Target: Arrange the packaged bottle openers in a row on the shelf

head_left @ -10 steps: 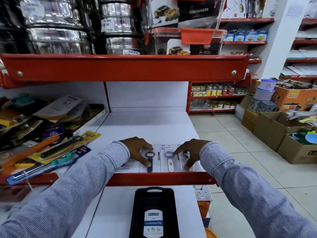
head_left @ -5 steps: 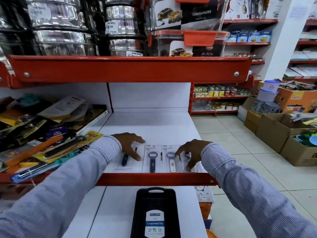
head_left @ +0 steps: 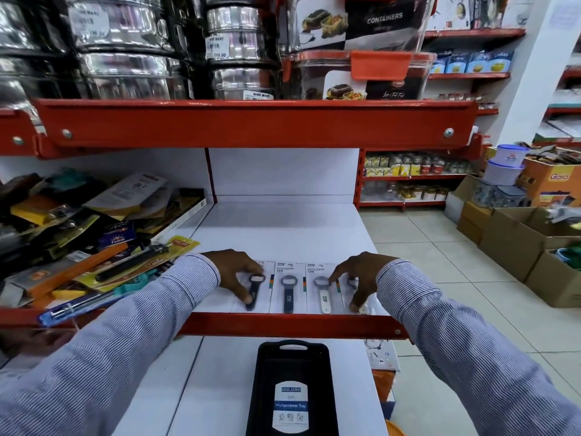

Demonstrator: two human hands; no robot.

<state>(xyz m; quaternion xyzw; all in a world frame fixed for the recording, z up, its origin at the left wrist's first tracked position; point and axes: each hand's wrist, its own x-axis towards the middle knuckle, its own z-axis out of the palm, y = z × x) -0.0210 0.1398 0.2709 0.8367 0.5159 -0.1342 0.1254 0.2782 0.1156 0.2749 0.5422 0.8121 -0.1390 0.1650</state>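
Your left hand [head_left: 234, 275] has slid back right since a moment ago — its pack now sits tight beside the others, so the row of bottle opener packs [head_left: 289, 287] looks nearly done, just behind the shelf's red front edge [head_left: 283, 324]. Both hands press flat, fingers spread, gripping nothing; your right hand [head_left: 355, 278] rests on the end pack. The tub above that edge reads "CONTAINERS" [head_left: 385, 18], the black tray [head_left: 290, 388] below it "KOLORR" — each pack says "BOTTLE OPENER".

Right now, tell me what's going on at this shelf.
A person is lining up packaged bottle openers along the front edge of the white shelf. The left hand rests on the leftmost dark opener pack; the right hand presses on the rightmost pack. Between them lie a dark-handled pack and a white-handled pack, side by side. A black tray sits on the shelf below.
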